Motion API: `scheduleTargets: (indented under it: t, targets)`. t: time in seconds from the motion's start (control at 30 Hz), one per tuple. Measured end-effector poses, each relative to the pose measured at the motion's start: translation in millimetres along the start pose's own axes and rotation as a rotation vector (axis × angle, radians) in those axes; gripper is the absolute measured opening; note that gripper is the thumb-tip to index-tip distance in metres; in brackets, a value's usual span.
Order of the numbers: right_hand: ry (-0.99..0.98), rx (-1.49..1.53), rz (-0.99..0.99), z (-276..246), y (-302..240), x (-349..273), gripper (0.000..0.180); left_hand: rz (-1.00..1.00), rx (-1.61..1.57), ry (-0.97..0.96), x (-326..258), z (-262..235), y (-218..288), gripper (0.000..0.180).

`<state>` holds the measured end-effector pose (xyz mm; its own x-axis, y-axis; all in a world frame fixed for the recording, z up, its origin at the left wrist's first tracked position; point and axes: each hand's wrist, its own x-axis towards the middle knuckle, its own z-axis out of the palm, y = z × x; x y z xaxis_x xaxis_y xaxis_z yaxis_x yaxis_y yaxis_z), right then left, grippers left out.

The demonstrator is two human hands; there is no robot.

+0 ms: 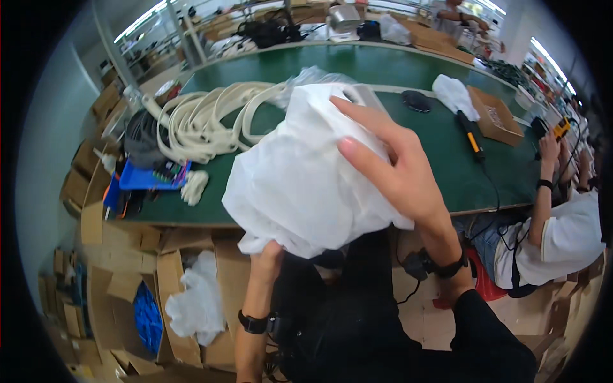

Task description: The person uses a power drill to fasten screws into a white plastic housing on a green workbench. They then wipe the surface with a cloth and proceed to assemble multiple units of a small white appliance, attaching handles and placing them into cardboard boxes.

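While the person stands at the near edge of the green table (396, 70), both hands are busy with a large white foam bag (300, 185) held up in the middle of the frame, clear of the tabletop. The right hand (399, 169) lies over the bag's upper right side, fingers spread and pressed flat against the sheet, seemingly to steady whatever bulky thing sits inside; a grey corner (365, 96) pokes out at the top. The left hand (267, 254) comes up from below and its fingers vanish into the bunched lower hem, so it looks clamped on the loose material, though I cannot see the fingertips themselves. Held this way, the bag hangs between a top press and a bottom pinch.

In the upper left of the frame a tangle of cream cord (204, 118) lies coiled on the table, with a blue tray (137, 177) of small parts just below it. Toward the upper right, a yellow-handled tool (471, 135) rests beside a flat cardboard box (497, 116). At lower left, open cartons (172, 281) on the floor hold more white wrapping. A seated co-worker (552, 236) occupies the right edge.
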<state>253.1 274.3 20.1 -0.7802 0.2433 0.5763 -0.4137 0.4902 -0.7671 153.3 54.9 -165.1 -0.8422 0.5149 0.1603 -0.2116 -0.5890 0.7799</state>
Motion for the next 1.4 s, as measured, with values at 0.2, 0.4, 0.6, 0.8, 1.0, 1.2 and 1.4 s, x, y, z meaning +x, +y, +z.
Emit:
scheduleTargets:
  t: [0.2, 0.4, 0.6, 0.8, 1.0, 1.2, 1.4]
  targets:
    - [-0.125, -0.311, -0.229, 9.4, 13.5, 34.6, 0.023, 0.164, 0.744, -0.127, 73.7, 47.4, 27.7, 0.046]
    - [-0.087, -0.612, -0.367, 18.4, 16.9, 39.9, 0.044, 0.184, 1.011, 0.027, 67.4, 19.3, 35.9, 0.039]
    - [-0.034, -0.328, -0.261, -1.5, 35.2, 10.4, 0.028, 0.456, 0.749, 0.081, 81.7, 19.7, 99.6, 0.032]
    - [0.139, -0.372, -0.372, 7.5, 26.9, 45.6, 0.014, 0.544, 1.157, 0.054, 129.2, 57.0, 110.8, 0.026]
    - [0.441, -0.209, -0.232, 22.0, 55.0, 124.4, 0.03, 0.716, 1.13, 0.245, 164.5, 91.9, 117.5, 0.023]
    - [0.653, 0.038, -0.228, 30.0, 66.0, 146.5, 0.04, 0.733, 0.846, 0.059, 123.8, 63.2, 39.3, 0.058]
    - [0.46, 1.02, 0.1, 25.7, 0.9, 201.6, 0.029, 0.579, 0.637, -0.039, 94.9, 45.9, 8.7, 0.103]
